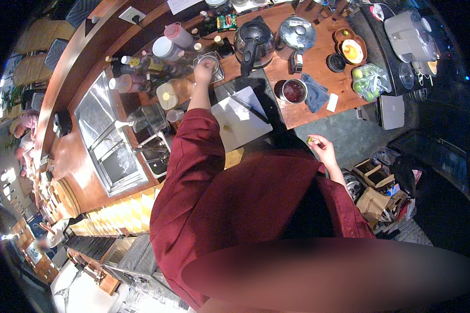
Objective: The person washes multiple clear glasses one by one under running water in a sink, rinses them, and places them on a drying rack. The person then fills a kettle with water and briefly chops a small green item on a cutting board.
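Note:
My left hand (205, 72) reaches over a small metal tray (218, 72) at the back of the counter. Its fingers are curled at a round item there, and whether they grip it is hidden. My right hand (323, 150), out past the counter's front edge, pinches a small green piece of fruit (310, 139) between thumb and fingers. Between the hands lies a white cutting board (235, 131), with a small greenish scrap (226, 127) on it. A black-handled knife (254, 110) rests across the board, its blade towards the tray.
A metal pot of dark red contents (294, 92) stands beside a blue-grey cloth (314, 94). Behind are a glass kettle (254, 45) and metal pitcher (296, 33). A bag of green fruit (370, 83) sits right. Bottles (141, 62) and a sink (119, 164) are left.

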`<state>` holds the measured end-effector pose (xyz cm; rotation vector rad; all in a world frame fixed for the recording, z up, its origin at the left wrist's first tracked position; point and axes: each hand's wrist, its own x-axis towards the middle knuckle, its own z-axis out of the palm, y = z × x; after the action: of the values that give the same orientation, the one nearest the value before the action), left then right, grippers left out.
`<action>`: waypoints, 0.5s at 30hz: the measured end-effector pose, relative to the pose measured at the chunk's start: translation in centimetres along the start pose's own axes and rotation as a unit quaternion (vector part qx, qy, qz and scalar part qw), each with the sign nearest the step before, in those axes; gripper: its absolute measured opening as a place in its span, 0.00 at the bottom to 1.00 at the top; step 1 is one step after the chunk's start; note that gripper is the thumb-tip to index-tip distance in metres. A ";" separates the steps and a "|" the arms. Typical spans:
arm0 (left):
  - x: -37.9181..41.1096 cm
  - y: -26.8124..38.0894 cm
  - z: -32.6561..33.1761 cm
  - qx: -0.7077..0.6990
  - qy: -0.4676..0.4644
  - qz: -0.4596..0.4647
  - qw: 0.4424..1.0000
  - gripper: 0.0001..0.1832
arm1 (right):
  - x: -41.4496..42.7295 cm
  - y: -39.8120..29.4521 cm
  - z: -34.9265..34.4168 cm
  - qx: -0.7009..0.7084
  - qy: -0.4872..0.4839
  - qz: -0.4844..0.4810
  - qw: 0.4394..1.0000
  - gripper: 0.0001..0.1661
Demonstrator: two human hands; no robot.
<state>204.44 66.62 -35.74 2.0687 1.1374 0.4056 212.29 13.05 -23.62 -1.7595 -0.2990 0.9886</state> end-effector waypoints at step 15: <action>1.3 -1.0 0.7 0.164 -0.075 -0.022 0.983 0.22 | 0.3 0.7 -1.3 -0.049 -0.013 -0.019 0.999 0.15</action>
<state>204.95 67.68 -37.01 2.3051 1.2202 0.0395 213.26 12.07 -24.25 -1.8237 -0.4012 0.9835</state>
